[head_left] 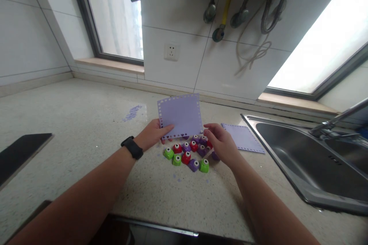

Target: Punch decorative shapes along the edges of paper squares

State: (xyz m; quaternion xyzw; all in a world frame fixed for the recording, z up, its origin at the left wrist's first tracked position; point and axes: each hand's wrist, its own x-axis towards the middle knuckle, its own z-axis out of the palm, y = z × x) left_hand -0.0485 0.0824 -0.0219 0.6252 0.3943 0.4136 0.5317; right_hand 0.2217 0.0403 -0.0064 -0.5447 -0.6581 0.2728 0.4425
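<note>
A purple paper sheet (180, 116) is held up in my left hand (153, 134), the thumb on its front near the lower left corner. Small punched shapes run along all four of its edges. My right hand (220, 141) is at the sheet's lower right corner, with thumb and forefinger drawn together; what lies between them is too small to make out. Below the sheet, several craft punches stand on the counter, among them a green punch (204, 165), a red punch (186, 157) and a purple punch (193, 165). The sheet and my right hand partly hide others.
Another purple sheet (244, 138) with punched edges lies right, beside the steel sink (290, 168). Purple paper scraps (132, 113) are heaped at the back left. A dark flat panel (23, 153) is at the far left. Hoses and a socket (171, 52) are on the tiled wall.
</note>
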